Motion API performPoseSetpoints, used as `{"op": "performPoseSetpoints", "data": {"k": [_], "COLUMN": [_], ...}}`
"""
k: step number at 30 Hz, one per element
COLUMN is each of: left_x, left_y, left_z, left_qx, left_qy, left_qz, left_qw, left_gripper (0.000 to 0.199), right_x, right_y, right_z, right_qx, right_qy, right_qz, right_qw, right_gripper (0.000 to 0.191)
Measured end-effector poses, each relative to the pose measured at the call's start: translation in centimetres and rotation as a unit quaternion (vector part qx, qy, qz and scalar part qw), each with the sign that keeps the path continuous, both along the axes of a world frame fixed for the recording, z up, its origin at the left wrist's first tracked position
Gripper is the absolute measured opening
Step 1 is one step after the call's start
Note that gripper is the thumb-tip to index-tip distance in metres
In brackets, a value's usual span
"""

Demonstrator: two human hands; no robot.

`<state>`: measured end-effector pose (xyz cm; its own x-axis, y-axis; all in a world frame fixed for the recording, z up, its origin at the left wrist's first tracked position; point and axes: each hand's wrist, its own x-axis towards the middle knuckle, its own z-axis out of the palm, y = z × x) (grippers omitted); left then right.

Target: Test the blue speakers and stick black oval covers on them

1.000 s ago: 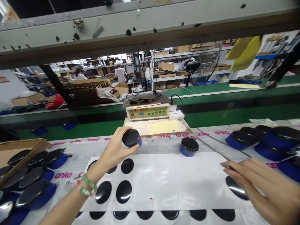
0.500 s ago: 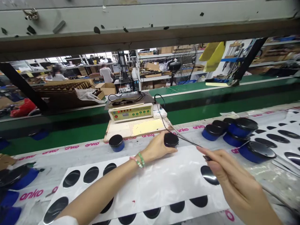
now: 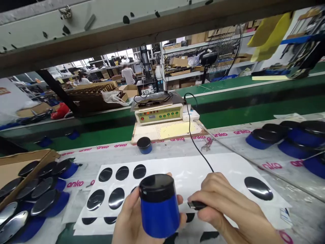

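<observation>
My left hand is wrapped round a blue cylindrical device with a black top, held up close to me, its side facing me. A tiny light mark shows on its black band. In my right hand, thumb and fingers pinch a black cable plug, its metal tip pointing left at the device but apart from it. The thin black cable runs from that hand up to the tester box. Below both hands lie white sheets with round black glossy stickers.
One small blue-and-black device stands before the box. More sit in groups at right and left, beside a cardboard box. A green conveyor belt runs behind. A shelf beam hangs overhead. People are in the background.
My left hand has brought the device from the back of the sheets towards me. My right hand, with the cable, has come closer to it. The view has shifted left and tilted.
</observation>
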<state>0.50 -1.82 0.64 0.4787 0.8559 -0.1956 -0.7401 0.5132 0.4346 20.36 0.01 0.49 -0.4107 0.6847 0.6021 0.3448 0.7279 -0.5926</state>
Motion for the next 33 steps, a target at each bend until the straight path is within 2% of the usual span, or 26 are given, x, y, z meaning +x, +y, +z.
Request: {"op": "performPoseSetpoints", "data": {"k": [2,6,11,14,16,19,22,25,27,28,29,30,32,33], "left_x": [0.0,-0.2,-0.6,-0.3,0.2,0.6,0.5,-0.3,-0.9,-1.1,-1.3,-1.4,-1.3,-1.1], "left_y": [0.0,0.1,-0.1,-0.5,-0.9,-1.1,-1.0,-0.5,0.0,0.2,0.2,0.2,-0.3,-0.7], "left_z": [-0.3,-1.0,-1.6,-1.7,-1.6,-1.3,-1.3,-1.5,-1.6,-1.6,-1.5,-1.5,-1.2,-1.0], "left_qx": [-0.019,-0.002,0.036,0.05,0.042,0.05,0.075,0.102,0.159,0.206,0.261,0.322,0.439,0.484], "left_qy": [-0.032,-0.026,-0.004,0.027,0.06,0.152,0.265,0.356,0.441,0.497,0.556,0.609,0.678,0.692], "left_qz": [0.009,-0.008,-0.046,0.017,0.072,0.123,0.123,0.083,0.076,0.089,0.109,0.132,0.177,0.199], "left_qw": [0.999,1.0,0.998,0.998,0.995,0.98,0.953,0.925,0.88,0.838,0.782,0.713,0.563,0.498], "left_gripper": [0.043,0.036,0.059,0.046,0.039,0.047,0.064,0.08,0.086,0.087,0.087,0.085,0.077,0.074], "right_x": [-0.7,-1.6,-2.0,-2.1,-2.2,-2.4,-2.8,-2.6,-2.3,-2.0,-1.8,-1.6,-1.5,-1.5], "right_y": [0.0,0.0,0.0,0.1,0.2,0.1,0.0,0.1,0.3,0.4,0.5,0.6,0.6,0.6], "right_z": [0.1,0.3,0.6,0.7,0.9,0.9,0.8,0.4,-0.3,-0.8,-1.3,-1.9,-3.1,-3.6], "right_qx": [0.013,0.032,0.034,0.041,0.066,0.111,0.133,0.114,0.043,-0.002,-0.047,-0.08,-0.102,-0.095], "right_qy": [-0.021,-0.045,-0.055,-0.061,-0.076,-0.124,-0.15,-0.114,-0.102,-0.105,-0.107,-0.101,-0.066,-0.041], "right_qz": [0.0,-0.016,-0.029,-0.025,-0.031,-0.07,-0.106,-0.08,-0.033,-0.001,0.027,0.047,0.062,0.055], "right_qw": [1.0,0.998,0.997,0.997,0.994,0.984,0.974,0.984,0.993,0.995,0.993,0.99,0.991,0.993], "right_gripper": [0.015,0.014,0.01,0.01,0.011,0.015,0.022,0.017,0.016,0.017,0.018,0.019,0.018,0.017]}}
